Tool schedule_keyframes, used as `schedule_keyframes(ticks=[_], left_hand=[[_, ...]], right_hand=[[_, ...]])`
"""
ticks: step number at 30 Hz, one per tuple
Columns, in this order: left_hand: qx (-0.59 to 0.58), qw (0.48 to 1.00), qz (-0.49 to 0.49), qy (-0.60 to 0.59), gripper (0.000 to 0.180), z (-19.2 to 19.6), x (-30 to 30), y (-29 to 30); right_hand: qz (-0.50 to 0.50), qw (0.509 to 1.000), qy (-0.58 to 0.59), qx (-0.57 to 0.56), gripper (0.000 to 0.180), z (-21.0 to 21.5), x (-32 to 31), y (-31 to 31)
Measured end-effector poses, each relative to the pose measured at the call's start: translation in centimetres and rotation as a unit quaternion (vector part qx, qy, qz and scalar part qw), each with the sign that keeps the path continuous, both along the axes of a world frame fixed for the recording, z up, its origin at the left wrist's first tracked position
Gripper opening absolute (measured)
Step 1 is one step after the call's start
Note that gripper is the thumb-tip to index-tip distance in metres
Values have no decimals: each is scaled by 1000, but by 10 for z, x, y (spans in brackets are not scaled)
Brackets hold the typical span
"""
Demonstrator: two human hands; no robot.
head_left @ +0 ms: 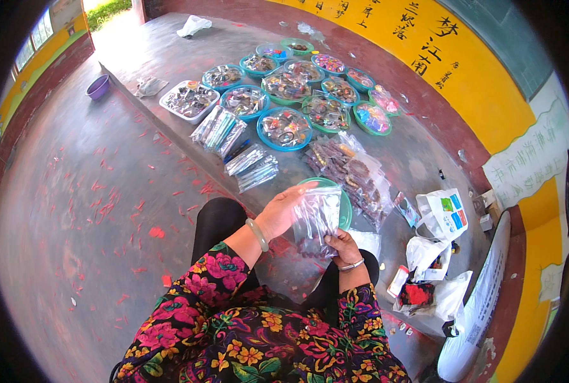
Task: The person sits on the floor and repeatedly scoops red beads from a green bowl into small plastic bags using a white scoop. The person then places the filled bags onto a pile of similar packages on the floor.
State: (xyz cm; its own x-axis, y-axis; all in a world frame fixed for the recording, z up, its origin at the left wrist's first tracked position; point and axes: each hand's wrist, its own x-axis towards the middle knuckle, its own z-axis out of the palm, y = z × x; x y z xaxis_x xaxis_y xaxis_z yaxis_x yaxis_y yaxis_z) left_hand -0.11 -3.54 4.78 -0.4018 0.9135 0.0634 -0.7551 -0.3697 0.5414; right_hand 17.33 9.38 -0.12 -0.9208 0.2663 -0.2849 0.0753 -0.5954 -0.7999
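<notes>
A clear plastic bag, with small dark purplish things at its bottom, is held up in front of my knees. My left hand, with a pale bangle at the wrist, grips its left side, some fingers hidden behind the plastic. Thumb and fingers of my right hand pinch the lower right edge. Just behind the bag shows a green plastic basin, mostly covered by it. Farther off lies a pile of clear bags with dark brownish-purple contents.
Several basins of small packaged items, such as a blue one, cover the floor ahead. Bundles of slim silvery packets lie nearer. White carrier bags stand at the right. A purple basin sits far left; red scraps litter the floor.
</notes>
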Motion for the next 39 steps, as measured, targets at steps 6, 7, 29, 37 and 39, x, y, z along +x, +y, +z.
schedule_keyframes(ticks=[6, 7, 29, 37, 39], left_hand=[[-137, 970, -148, 136, 32, -13, 6, 0], [-175, 958, -166, 156, 29, -15, 12, -1], [-381, 759, -25, 527, 27, -32, 13, 3], [-317, 686, -31, 654, 27, -39, 30, 0], [-323, 656, -58, 680, 26, -31, 30, 2]], right_hand=[[-109, 990, 71, -47, 27, 7, -4, 0], [-129, 988, 67, -44, 25, 9, -7, -2], [-115, 984, -100, 94, 14, 12, -10, 77], [-173, 969, -128, 122, 19, -26, -45, 169], [-179, 965, -136, 132, 19, -26, -65, 186]])
